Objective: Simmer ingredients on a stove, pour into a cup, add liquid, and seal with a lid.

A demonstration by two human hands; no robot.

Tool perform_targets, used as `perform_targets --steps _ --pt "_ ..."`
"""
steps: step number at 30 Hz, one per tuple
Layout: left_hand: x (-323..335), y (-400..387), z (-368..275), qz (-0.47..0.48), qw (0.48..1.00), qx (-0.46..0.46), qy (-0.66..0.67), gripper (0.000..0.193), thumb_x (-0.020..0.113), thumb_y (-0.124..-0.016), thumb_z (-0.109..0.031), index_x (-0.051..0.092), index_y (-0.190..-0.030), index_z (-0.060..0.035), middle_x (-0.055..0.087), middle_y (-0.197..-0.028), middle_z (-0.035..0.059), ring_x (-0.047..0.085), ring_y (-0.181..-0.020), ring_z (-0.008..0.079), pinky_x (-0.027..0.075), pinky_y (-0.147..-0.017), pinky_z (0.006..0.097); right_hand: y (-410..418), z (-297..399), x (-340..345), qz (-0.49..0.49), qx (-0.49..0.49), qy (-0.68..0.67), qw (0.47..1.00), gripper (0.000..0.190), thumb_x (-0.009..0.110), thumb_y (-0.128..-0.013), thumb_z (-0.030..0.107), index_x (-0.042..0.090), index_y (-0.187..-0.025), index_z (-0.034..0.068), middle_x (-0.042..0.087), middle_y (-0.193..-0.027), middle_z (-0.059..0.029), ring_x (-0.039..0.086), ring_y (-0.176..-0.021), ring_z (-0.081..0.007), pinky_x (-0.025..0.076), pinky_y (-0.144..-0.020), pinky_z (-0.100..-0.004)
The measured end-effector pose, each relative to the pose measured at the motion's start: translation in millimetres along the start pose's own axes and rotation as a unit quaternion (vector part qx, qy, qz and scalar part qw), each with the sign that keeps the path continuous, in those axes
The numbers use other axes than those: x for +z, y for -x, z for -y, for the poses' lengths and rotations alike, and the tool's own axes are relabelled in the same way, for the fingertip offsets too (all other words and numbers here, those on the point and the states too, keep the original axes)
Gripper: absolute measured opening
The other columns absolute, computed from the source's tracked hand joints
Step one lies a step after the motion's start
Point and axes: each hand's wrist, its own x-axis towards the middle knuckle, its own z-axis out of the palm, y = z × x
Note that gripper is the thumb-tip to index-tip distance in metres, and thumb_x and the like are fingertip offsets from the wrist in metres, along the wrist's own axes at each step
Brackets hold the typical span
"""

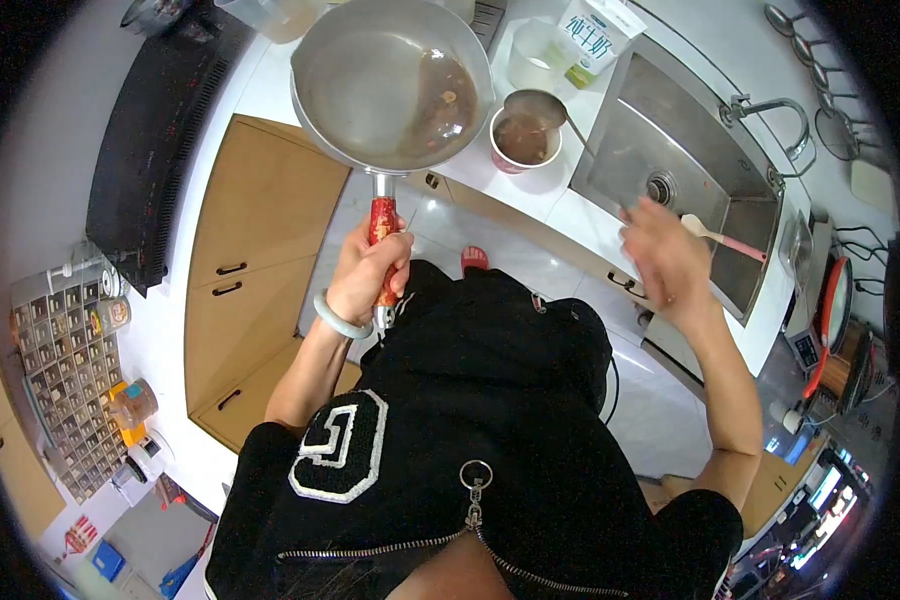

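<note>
My left hand (375, 266) is closed round the red handle of a metal saucepan (356, 97), held up over the counter's edge. Thin brown liquid with small bits lies in the pan's right side. A metal ladle (536, 107) is tilted over the back rim of a paper cup (521, 142) holding brown liquid. The ladle's handle runs toward my right hand (664, 259), which is blurred and raised over the sink's near edge, its fingers curled at the handle's end. Part of that handle is hard to see against the sink.
Behind the cup stand a translucent plastic cup (536, 56) and a milk carton (600, 37). At right, the steel sink (615, 127) has a faucet (780, 112) and a pink-handled spatula (735, 238) in it. A dark range hood or appliance (150, 150) is at left.
</note>
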Motion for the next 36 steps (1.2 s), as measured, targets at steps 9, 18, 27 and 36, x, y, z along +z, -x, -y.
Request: perform_targets --steps 9,18,27,36 --pt "10.6 11.2 -8.3 0.002 1.0 0.002 -0.021 0.02 0.055 -0.081 -0.004 0.042 -0.096 -0.0025 0.044 -0.057 0.0014 0.04 -0.037 0.009 0.032 -0.036 0.0224 -65.3 -15.4 41.2 0.029 -0.27 0.133 0.953 0.024 0.062 -0.074 0.013 0.055 -0.094 0.001 0.058 -0.097 -0.016 0.059 -0.091 -0.0283 0.048 -0.088 -0.0408" --pt "17.6 18.5 -14.6 0.007 0.999 -0.012 -0.048 0.023 0.053 -0.079 -0.003 0.041 -0.099 -0.0005 0.046 -0.06 0.0024 0.04 -0.04 0.0077 0.031 -0.037 0.0214 -72.0 -7.8 38.3 0.016 -0.081 -0.043 0.996 0.017 0.061 -0.082 0.015 0.058 -0.088 0.0 0.06 -0.085 -0.0149 0.063 -0.081 -0.0253 0.052 -0.075 -0.0335" --pt "14.1 13.5 -10.8 0.02 1.0 -0.005 -0.021 0.023 0.056 -0.081 -0.006 0.043 -0.099 -0.0016 0.046 -0.059 0.0012 0.041 -0.04 0.0076 0.031 -0.037 0.0209 -94.6 -19.6 36.2 -0.1 0.389 -0.433 0.807 0.029 0.053 -0.091 0.023 0.058 -0.094 -0.005 0.06 -0.089 -0.0104 0.067 -0.071 -0.0228 0.053 -0.066 -0.0288" --pt "13.1 9.6 -6.2 0.01 1.0 -0.003 -0.018 0.021 0.055 -0.081 -0.005 0.043 -0.098 -0.002 0.044 -0.058 0.0009 0.039 -0.04 0.0078 0.03 -0.037 0.0213 -93.8 -6.4 10.9 -0.12 0.369 -0.396 0.832 0.028 0.053 -0.09 0.024 0.062 -0.088 -0.003 0.061 -0.083 -0.0082 0.067 -0.069 -0.0191 0.05 -0.063 -0.0243"
